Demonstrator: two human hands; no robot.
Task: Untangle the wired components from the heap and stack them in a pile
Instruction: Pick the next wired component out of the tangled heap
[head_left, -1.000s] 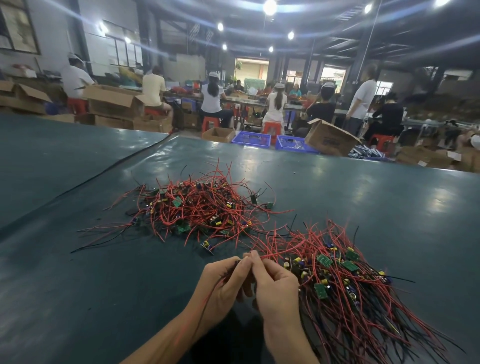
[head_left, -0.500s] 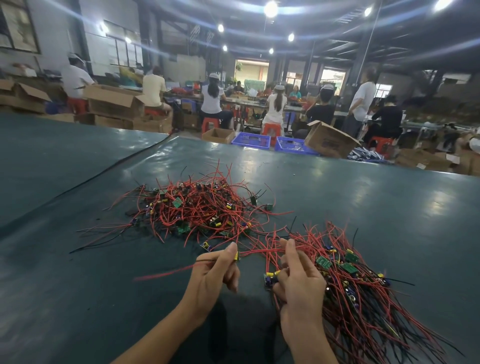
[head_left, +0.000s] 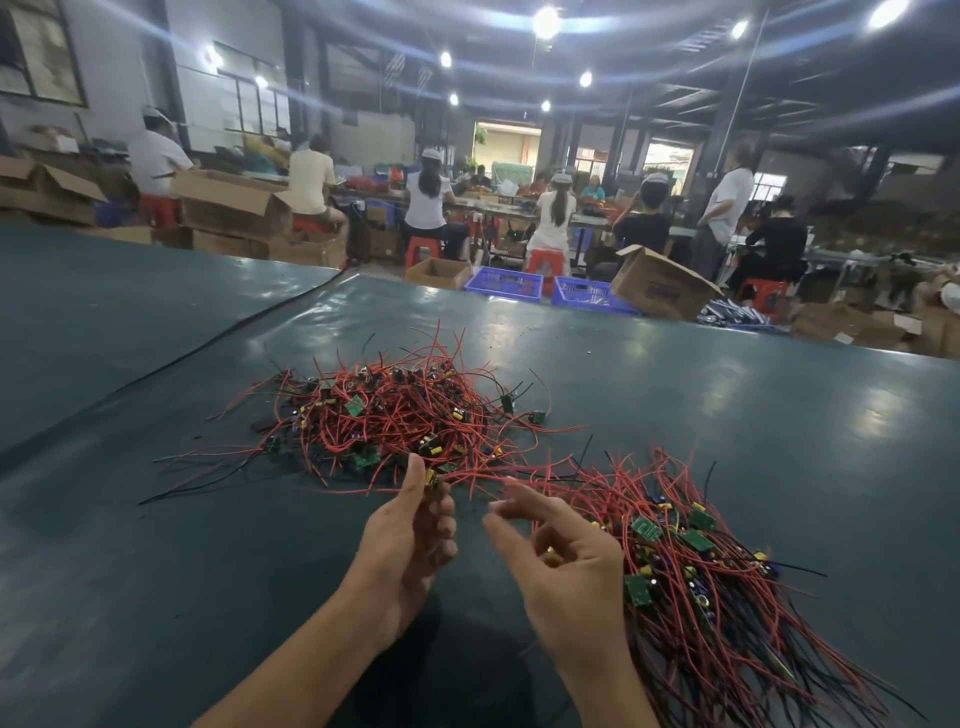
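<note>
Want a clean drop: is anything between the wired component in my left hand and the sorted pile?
Only your open right hand, hovering between the wired component and the pile; no other object shows there.

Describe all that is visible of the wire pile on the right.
The pile is a bundle of thin red and black wires joined to small green boards with yellow and blue parts. Boards cluster in its middle; wires fan toward the near right. It lies on the dark green table. The right hand overlaps its left edge; contact is unclear.
</note>
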